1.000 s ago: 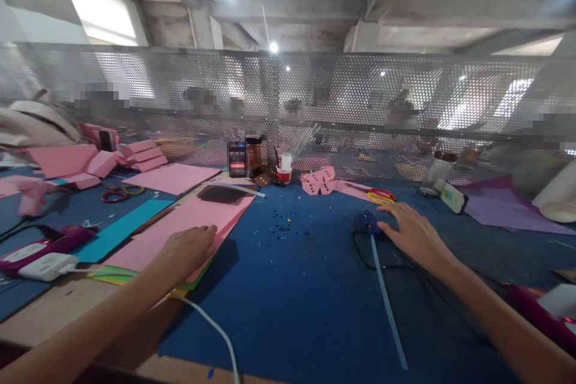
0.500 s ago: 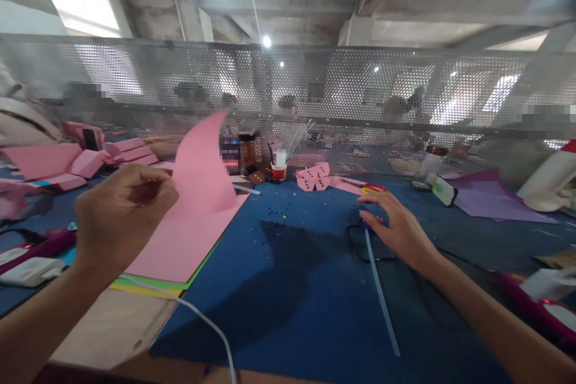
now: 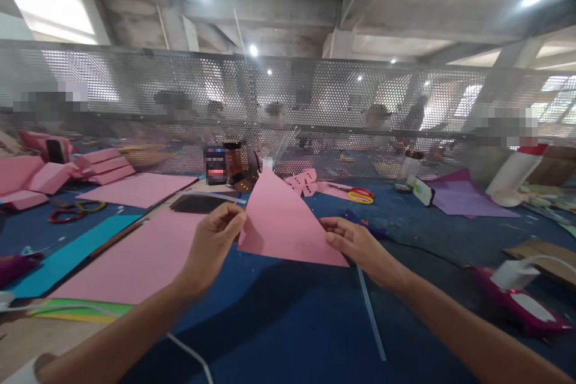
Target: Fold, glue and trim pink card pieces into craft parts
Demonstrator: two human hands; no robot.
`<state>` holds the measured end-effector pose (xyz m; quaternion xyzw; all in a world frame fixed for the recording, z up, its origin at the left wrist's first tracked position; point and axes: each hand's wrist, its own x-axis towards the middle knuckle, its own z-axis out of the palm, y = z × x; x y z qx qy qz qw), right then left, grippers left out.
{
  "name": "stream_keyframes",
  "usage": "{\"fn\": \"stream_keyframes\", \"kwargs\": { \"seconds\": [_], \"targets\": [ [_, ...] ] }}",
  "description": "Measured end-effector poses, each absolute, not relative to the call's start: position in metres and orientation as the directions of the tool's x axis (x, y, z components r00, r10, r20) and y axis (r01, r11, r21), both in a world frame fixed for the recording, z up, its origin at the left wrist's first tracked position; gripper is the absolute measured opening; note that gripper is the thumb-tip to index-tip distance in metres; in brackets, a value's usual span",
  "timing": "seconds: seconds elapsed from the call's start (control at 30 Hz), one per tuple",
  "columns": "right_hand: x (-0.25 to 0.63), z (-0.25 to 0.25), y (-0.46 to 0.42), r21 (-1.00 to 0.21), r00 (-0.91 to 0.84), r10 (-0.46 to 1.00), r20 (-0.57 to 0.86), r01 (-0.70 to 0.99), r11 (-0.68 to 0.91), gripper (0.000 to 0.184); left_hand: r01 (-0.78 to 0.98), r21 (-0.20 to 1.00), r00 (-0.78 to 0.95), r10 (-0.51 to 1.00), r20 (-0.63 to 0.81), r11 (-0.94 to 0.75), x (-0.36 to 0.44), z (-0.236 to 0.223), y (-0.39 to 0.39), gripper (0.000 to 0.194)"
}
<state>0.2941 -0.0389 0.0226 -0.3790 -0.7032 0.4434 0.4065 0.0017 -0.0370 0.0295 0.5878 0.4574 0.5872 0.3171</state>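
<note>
A sheet of pink paper [image 3: 283, 222] is held up over the blue table, tilted, with its far end narrowing away from me. My left hand [image 3: 220, 234] pinches its left edge between thumb and fingers. At the right edge, my right hand [image 3: 355, 243] closes its thumb and fingers on the paper. Left of my left hand lies a stack topped by another pink sheet [image 3: 135, 252], with green and yellow sheets [image 3: 81, 308] showing under its near edge. A translucent glue stick [image 3: 371, 315] pokes out below my right hand, and the tool behind it is partly hidden.
Red-and-yellow scissors [image 3: 360, 195] and a dotted pink paper piece [image 3: 303, 182] lie further back. A phone [image 3: 216, 165] and a brown jar [image 3: 234, 162] stand behind the paper. On the right are purple paper [image 3: 468, 195] and a magenta power strip [image 3: 524, 306]. A perforated metal screen [image 3: 324, 96] closes off the back.
The pink sheet has moved right, off the stack, to the middle in my left hand. My right hand has come left from beside the glue tool onto the sheet. The view has turned slightly right.
</note>
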Motion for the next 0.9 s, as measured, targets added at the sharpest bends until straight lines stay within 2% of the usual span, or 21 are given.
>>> {"fn": "stream_keyframes", "kwargs": {
  "seconds": [0.1, 0.2, 0.3, 0.4, 0.5, 0.6, 0.67, 0.77, 0.9],
  "targets": [
    [0.294, 0.022, -0.041, -0.916, -0.323, 0.920, 0.223, 0.254, 0.311, 0.031, 0.107, 0.942, -0.068, 0.943, 0.326, -0.318, 0.003, 0.020, -0.035, 0.022],
    [0.296, 0.026, -0.042, -0.828, -0.262, 0.908, 0.327, 0.384, 0.409, 0.019, 0.023, 0.964, 0.023, 0.965, 0.263, -0.264, 0.001, 0.018, -0.034, 0.019],
    [0.298, 0.031, -0.046, -0.697, -0.216, 0.850, 0.480, 0.494, 0.519, 0.011, 0.006, 0.967, 0.124, 0.960, 0.252, -0.255, -0.003, 0.020, -0.033, 0.040],
    [0.300, 0.034, -0.052, -0.495, -0.259, 0.717, 0.648, 0.573, 0.654, 0.010, 0.030, 0.962, 0.157, 0.951, 0.265, -0.273, -0.005, 0.021, -0.032, 0.055],
    [0.302, 0.035, -0.058, -0.195, -0.395, 0.508, 0.766, 0.609, 0.768, 0.016, 0.075, 0.952, 0.127, 0.950, 0.286, -0.297, -0.008, 0.021, -0.030, 0.058],
    [0.302, 0.032, -0.062, 0.040, -0.545, 0.372, 0.751, 0.601, 0.798, 0.022, 0.125, 0.929, 0.032, 0.937, 0.348, -0.349, -0.013, 0.023, -0.027, 0.048],
    [0.300, 0.028, -0.064, 0.140, -0.626, 0.339, 0.702, 0.588, 0.797, 0.022, 0.167, 0.886, -0.067, 0.891, 0.449, -0.433, -0.017, 0.028, -0.028, 0.036],
    [0.295, 0.021, -0.068, 0.251, -0.723, 0.303, 0.620, 0.549, 0.797, 0.020, 0.326, 0.774, -0.185, 0.766, 0.616, -0.543, -0.020, 0.038, -0.038, 0.023],
    [0.288, 0.017, -0.074, 0.321, -0.812, 0.270, 0.517, 0.476, 0.819, 0.020, 0.538, 0.572, 0.011, 0.684, 0.729, -0.619, -0.016, 0.046, -0.065, 0.024]
  ]
}}
